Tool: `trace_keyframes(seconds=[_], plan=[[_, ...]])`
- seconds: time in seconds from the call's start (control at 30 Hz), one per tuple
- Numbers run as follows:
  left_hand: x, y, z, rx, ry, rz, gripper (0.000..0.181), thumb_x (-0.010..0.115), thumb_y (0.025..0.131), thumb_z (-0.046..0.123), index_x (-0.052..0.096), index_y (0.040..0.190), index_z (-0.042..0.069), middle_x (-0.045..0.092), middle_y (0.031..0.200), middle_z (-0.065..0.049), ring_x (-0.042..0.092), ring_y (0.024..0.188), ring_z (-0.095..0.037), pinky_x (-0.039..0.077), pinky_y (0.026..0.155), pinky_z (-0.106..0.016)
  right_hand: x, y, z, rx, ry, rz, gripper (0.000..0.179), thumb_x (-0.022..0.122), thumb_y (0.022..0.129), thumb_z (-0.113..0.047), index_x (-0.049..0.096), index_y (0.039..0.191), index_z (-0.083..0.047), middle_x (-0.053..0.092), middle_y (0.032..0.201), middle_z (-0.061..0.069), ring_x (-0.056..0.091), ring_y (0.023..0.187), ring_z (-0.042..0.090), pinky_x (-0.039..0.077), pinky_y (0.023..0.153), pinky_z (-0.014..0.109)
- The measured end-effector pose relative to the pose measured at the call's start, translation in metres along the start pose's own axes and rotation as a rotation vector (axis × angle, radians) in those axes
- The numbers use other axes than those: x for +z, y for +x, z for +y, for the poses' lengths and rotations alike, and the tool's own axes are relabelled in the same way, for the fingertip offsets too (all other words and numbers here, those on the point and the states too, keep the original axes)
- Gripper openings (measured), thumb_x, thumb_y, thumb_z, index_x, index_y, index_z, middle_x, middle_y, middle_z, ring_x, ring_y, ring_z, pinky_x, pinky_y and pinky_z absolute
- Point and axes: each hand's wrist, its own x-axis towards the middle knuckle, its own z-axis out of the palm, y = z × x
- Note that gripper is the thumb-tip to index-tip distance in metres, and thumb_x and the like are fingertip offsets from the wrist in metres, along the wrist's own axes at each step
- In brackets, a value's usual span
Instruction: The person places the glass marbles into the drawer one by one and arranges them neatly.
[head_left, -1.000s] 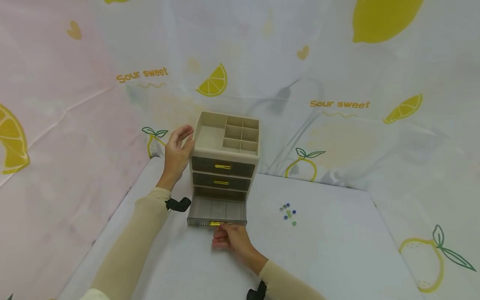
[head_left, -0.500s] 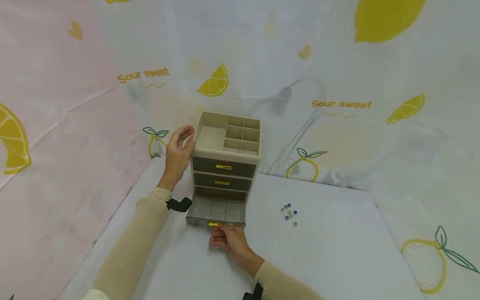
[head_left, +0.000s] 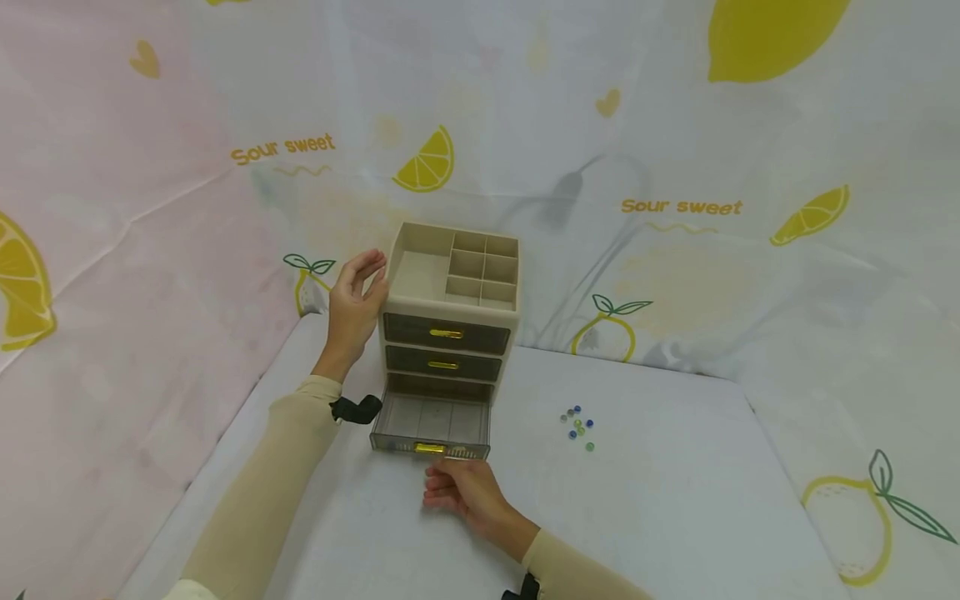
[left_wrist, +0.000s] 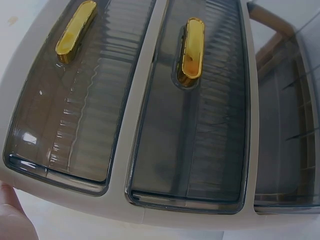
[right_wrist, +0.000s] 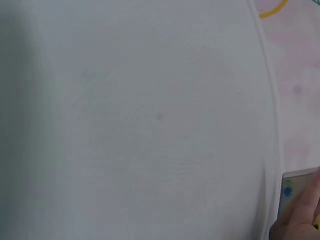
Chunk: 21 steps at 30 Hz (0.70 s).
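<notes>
A beige desktop drawer organizer (head_left: 450, 308) stands on the white table, its lowest drawer (head_left: 435, 417) pulled out and its two upper drawers closed. My left hand (head_left: 356, 308) rests against the organizer's upper left side with fingers loosely bent; in the left wrist view, part of this hand (left_wrist: 14, 220) shows at the lower left, beside the smoky drawer fronts. Just below the gold handle (head_left: 430, 448) of the pulled-out drawer is my right hand (head_left: 472, 496), fingers loosely curled and holding nothing. The right wrist view catches only some fingers (right_wrist: 302, 210) by a drawer corner.
Several small blue and green glass marbles (head_left: 577, 427) lie on the table right of the organizer. Its top tray (head_left: 420, 275) has a large compartment and several small ones. A lemon-print cloth (head_left: 525, 125) hangs behind and along both sides.
The right hand was at the gold handle and has come off it, slightly down and to the right. The drawer stays pulled out; the left hand keeps its place.
</notes>
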Motion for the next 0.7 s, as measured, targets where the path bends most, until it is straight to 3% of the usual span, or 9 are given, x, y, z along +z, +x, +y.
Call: trace_keyframes(seconds=[0.1, 0.33, 0.57, 0.7], plan=[[-0.003, 0.003, -0.01, 0.01, -0.008, 0.004, 0.046, 0.051, 0.091, -0.013, 0.043, 0.136, -0.011, 0.045, 0.136, -0.024, 0.039, 0.135, -0.036, 0.037, 0.113, -0.031, -0.008, -0.005, -0.002, 0.0, -0.049, -0.02, 0.032, 0.061, 0.093, -0.01, 0.061, 0.104, 0.02, 0.066, 0.074, 0.008, 0.068, 0.067, 0.016, 0.063, 0.072, 0.036], [-0.001, 0.0, -0.003, -0.006, -0.007, 0.011, 0.046, 0.05, 0.09, -0.014, 0.041, 0.135, -0.015, 0.048, 0.133, -0.02, 0.038, 0.134, -0.039, 0.037, 0.113, -0.032, -0.04, -0.015, -0.016, -0.004, -0.202, -0.027, 0.029, 0.06, 0.094, -0.008, 0.059, 0.107, 0.018, 0.068, 0.08, 0.013, 0.07, 0.073, 0.022, 0.062, 0.074, 0.04], [-0.007, 0.004, -0.017, 0.006, -0.002, 0.015, 0.047, 0.053, 0.091, -0.011, 0.043, 0.137, -0.01, 0.046, 0.136, -0.022, 0.043, 0.133, -0.029, 0.037, 0.112, -0.029, -0.084, -0.009, -0.037, -0.095, -0.437, -0.091, 0.025, 0.06, 0.095, -0.007, 0.061, 0.104, 0.016, 0.069, 0.088, 0.02, 0.07, 0.078, 0.025, 0.062, 0.074, 0.042], [-0.005, 0.005, -0.018, 0.007, -0.007, 0.009, 0.048, 0.053, 0.091, -0.011, 0.042, 0.137, -0.01, 0.042, 0.138, -0.028, 0.043, 0.133, -0.029, 0.037, 0.112, -0.029, -0.109, 0.001, -0.06, -0.184, -0.551, -0.053, 0.023, 0.06, 0.095, -0.006, 0.061, 0.104, 0.016, 0.07, 0.09, 0.022, 0.07, 0.081, 0.028, 0.062, 0.075, 0.043]])
